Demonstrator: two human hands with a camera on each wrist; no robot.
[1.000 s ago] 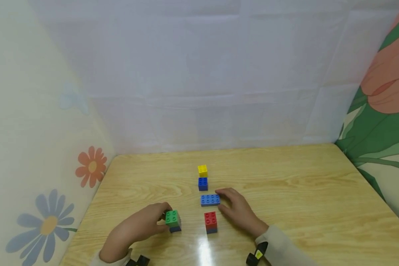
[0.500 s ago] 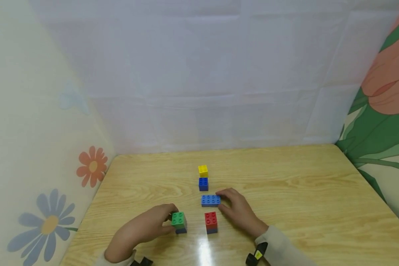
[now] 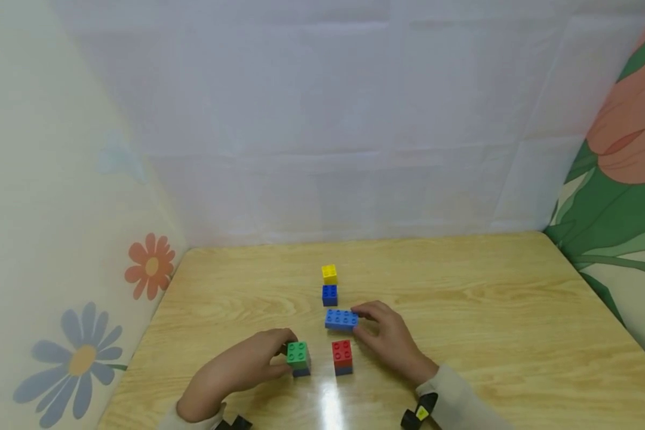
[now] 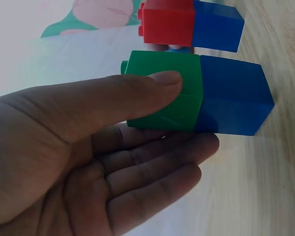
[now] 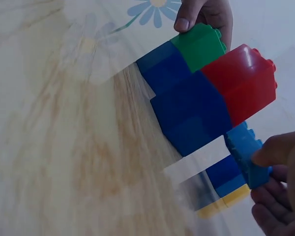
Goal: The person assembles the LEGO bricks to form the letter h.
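Observation:
My left hand (image 3: 247, 361) pinches a green brick (image 3: 297, 352) between thumb and fingers. A dark blue brick (image 4: 233, 96) is joined beneath it, and this stack stands upright. To its right is a second upright stack, a red brick (image 3: 341, 352) on a dark blue brick (image 5: 191, 113), with a gap between the two stacks. My right hand (image 3: 389, 340) pinches the right end of a long light blue brick (image 3: 341, 319) with two rows of studs. In the right wrist view this brick (image 5: 247, 155) appears raised a little off the table.
Beyond the long brick, a small blue brick (image 3: 329, 295) and a yellow brick (image 3: 329, 274) stand in line on the wooden table (image 3: 462, 280). A white cloth (image 3: 355, 119) hangs behind the table's far edge. Flower-printed walls flank both sides.
My left hand has moved right with the green-topped stack, nearing the red-topped one. The long light blue brick, pinched by my right hand, has shifted slightly up and tilted.

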